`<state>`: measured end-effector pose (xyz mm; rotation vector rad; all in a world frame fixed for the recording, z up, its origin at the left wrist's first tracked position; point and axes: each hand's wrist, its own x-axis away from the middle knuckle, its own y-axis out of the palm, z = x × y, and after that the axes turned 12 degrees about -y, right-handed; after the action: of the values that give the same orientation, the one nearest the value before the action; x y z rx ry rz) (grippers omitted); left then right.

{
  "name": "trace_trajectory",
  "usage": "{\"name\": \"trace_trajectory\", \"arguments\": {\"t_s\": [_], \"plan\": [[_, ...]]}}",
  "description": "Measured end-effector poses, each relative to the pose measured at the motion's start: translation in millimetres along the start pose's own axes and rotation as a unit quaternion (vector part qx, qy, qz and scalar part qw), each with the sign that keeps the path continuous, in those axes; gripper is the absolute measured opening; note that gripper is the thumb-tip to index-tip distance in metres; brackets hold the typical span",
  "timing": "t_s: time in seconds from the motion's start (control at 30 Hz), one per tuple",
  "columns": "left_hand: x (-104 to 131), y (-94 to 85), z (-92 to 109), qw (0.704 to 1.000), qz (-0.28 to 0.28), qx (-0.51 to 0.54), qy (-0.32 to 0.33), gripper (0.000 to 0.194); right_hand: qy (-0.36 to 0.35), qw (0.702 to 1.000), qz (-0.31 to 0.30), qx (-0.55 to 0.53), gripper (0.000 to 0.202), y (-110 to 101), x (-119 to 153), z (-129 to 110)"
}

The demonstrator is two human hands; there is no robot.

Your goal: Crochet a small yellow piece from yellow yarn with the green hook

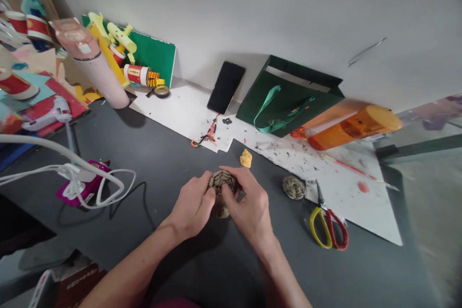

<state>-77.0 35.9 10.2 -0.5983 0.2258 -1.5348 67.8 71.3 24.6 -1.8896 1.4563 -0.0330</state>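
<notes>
A greyish-brown ball of folded or braided material is held between both hands above the dark table. My left hand grips its left side, thumb and fingers closed on it. My right hand wraps its right side, with the thumb pressed on the front and the index finger over the top. A paler piece shows just below the ball, between the hands. Beyond my right hand lies a small yellow crumpled piece. A similar braided ball rests to the right, beside scissors with yellow and red handles.
A black phone and a green paper bag lean at the wall. An orange bottle lies on white board. At left are a pink bottle, a purple power strip, cables and paper crafts.
</notes>
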Motion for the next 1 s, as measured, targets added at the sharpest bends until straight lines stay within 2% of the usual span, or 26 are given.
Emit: {"name": "trace_trajectory", "arguments": {"t_s": [0.23,0.37,0.5,0.6,0.73,0.8,0.93,1.0], "plan": [[1.4,-1.4,-0.1,0.99,-0.041,0.136,-0.009,0.03,0.092,0.992,-0.021,-0.085,0.03,-3.9,-2.6,5.3],[2.1,1.2,-0.1,0.995,-0.017,0.1,-0.01,0.029,0.123,0.985,-0.004,-0.122,0.029,-1.3,-2.6,5.8],[3.7,6.6,0.7,0.999,0.002,0.047,-0.001,0.025,0.123,0.988,0.032,-0.088,0.028,4.2,-1.6,3.2],[4.8,9.0,2.0,0.999,0.006,0.037,0.004,0.02,0.116,0.989,0.055,-0.069,0.026,9.6,0.2,0.2],[4.3,6.4,2.6,1.0,0.016,0.022,-0.007,0.018,0.084,0.994,0.053,-0.044,0.022,13.3,1.6,-2.5],[2.9,3.1,2.5,1.0,0.015,0.004,-0.012,0.018,0.04,0.998,0.039,-0.021,0.023,11.5,1.6,-2.3],[-0.5,-2.4,2.4,0.997,0.011,-0.078,-0.006,0.014,-0.041,0.999,-0.019,0.013,0.041,3.9,2.2,0.3],[-1.1,-3.2,1.8,0.995,0.011,-0.099,-0.003,0.014,-0.062,0.997,-0.041,0.016,0.038,1.0,2.9,2.0]]}}
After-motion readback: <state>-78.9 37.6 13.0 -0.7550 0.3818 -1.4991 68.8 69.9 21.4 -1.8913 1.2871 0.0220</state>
